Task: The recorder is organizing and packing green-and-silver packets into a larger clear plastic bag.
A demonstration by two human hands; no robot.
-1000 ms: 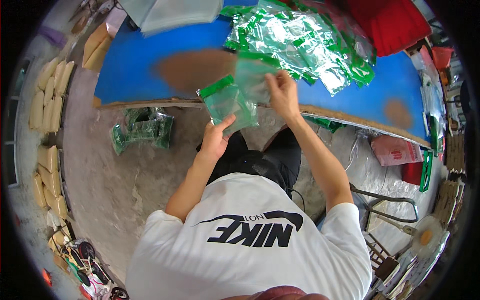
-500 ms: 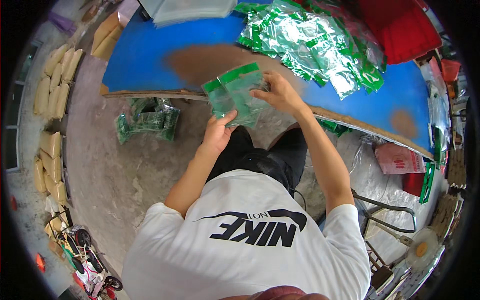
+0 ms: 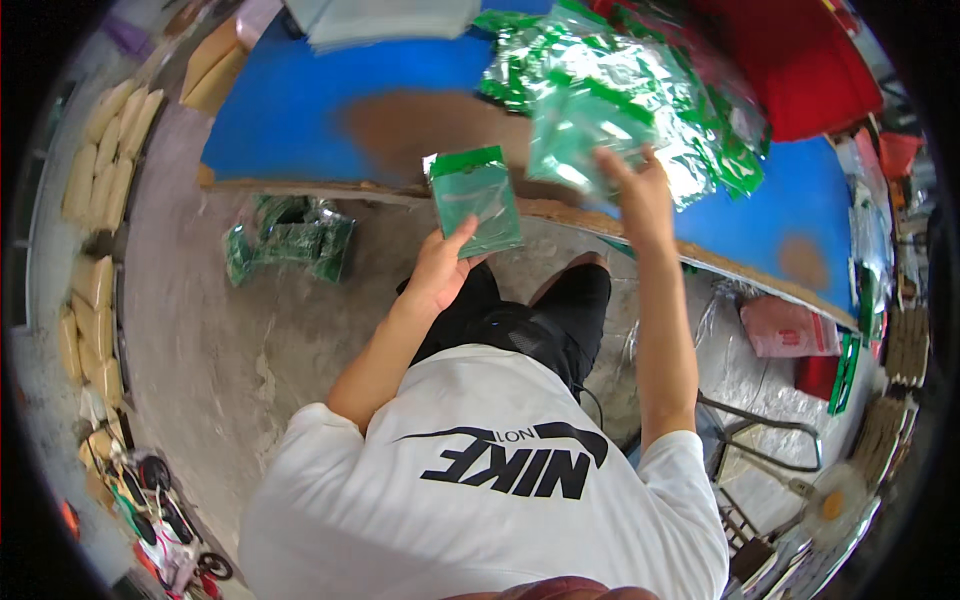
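Note:
My left hand (image 3: 443, 268) is closed on a green-topped clear plastic packet (image 3: 478, 205), thumb on its face, just off the table's front edge. To the right, my right hand (image 3: 637, 195) grips another green-topped clear packet (image 3: 585, 130), blurred by motion, in front of the pile. That heap of shiny green-and-clear packets (image 3: 690, 120) covers the back right of the blue table (image 3: 290, 120). Whether each hand holds one packet or a few stacked together, I cannot tell.
Clear plastic sheets (image 3: 385, 22) are stacked at the table's back, and a red container (image 3: 800, 70) stands at the back right. Bundled green packets (image 3: 290, 240) lie on the floor to the left. A fan (image 3: 835, 500) and a metal-framed chair (image 3: 770, 430) are at the right.
The packets held together by both hands are now apart. My right hand has swung right and away from me with one toward the pile; my left hand stays nearly in place with the other.

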